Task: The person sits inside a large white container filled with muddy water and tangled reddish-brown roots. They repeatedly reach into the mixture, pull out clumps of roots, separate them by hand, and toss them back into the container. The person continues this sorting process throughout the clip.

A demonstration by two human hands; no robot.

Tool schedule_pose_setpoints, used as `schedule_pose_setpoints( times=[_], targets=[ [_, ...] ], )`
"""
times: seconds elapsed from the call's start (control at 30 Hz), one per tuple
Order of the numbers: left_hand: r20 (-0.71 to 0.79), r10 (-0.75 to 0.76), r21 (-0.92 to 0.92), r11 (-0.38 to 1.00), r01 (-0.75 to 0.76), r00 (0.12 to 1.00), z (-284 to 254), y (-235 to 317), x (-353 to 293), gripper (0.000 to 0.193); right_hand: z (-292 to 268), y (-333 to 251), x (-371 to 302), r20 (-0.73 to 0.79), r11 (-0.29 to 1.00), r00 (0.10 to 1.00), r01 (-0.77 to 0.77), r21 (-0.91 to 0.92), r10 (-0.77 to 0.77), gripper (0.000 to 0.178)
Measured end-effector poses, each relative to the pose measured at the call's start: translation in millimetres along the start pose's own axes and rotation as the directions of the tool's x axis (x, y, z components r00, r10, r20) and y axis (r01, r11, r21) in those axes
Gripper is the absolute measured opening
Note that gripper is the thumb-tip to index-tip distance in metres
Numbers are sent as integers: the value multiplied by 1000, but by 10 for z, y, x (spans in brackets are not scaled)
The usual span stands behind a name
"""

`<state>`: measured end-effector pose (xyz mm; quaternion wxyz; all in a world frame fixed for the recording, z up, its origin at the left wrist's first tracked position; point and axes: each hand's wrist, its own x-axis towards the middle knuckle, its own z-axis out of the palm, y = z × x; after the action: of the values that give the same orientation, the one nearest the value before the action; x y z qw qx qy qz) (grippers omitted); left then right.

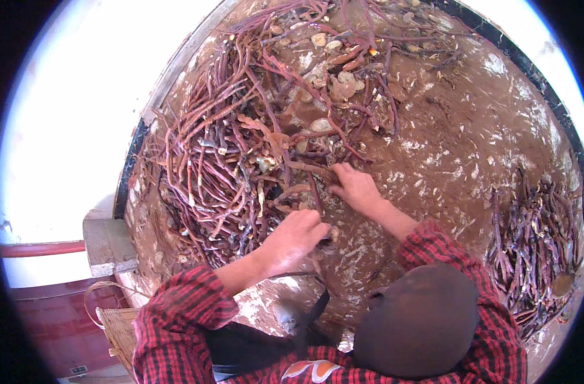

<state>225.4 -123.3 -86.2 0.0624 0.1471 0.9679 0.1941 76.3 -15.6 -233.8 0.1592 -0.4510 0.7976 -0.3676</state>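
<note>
Long reddish-brown roots (218, 173) lie in a tangled heap on the soil-covered floor in front of me and to the left. My right hand (359, 191) reaches to the heap's right edge, its fingers closed on the end of a thick brown root (310, 168). Closer to my body, my left hand (294, 235) has its fingers curled together. A small brown lump (333, 234) shows at the fingertips, but whether it is gripped, and what it belongs to, is hidden.
Another bundle of roots (535, 249) lies at the right. Pale flat root pieces (344, 85) are scattered at the far side. A grey block (106, 246) and a woven basket (120, 325) stand at the left. A dark rounded shape (420, 320) covers the lower right.
</note>
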Motion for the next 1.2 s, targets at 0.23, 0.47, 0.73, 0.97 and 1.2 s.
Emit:
schedule_pose_setpoints(
  times=[0.23,0.47,0.73,0.97,1.2],
  targets=[
    [-13,-470,-566,731,381,883,-472,61,-80,28,64,-27,-265,-1,950,991,-127,286,133,38],
    [-163,-654,-749,569,340,738,-999,-62,230,22,-336,91,-519,133,354,826,-373,858,548,22],
    [463,-676,-341,462,819,574,140,-278,-166,50,-23,-46,-403,38,900,989,-147,409,144,24],
    [121,-885,-289,401,869,449,1228,-136,-342,40,402,-355,-485,249,984,968,61,-170,-17,40],
    [355,-828,-560,184,808,435,1083,-143,-217,44,149,-171,-746,214,784,924,-381,489,316,44]
  ],
)
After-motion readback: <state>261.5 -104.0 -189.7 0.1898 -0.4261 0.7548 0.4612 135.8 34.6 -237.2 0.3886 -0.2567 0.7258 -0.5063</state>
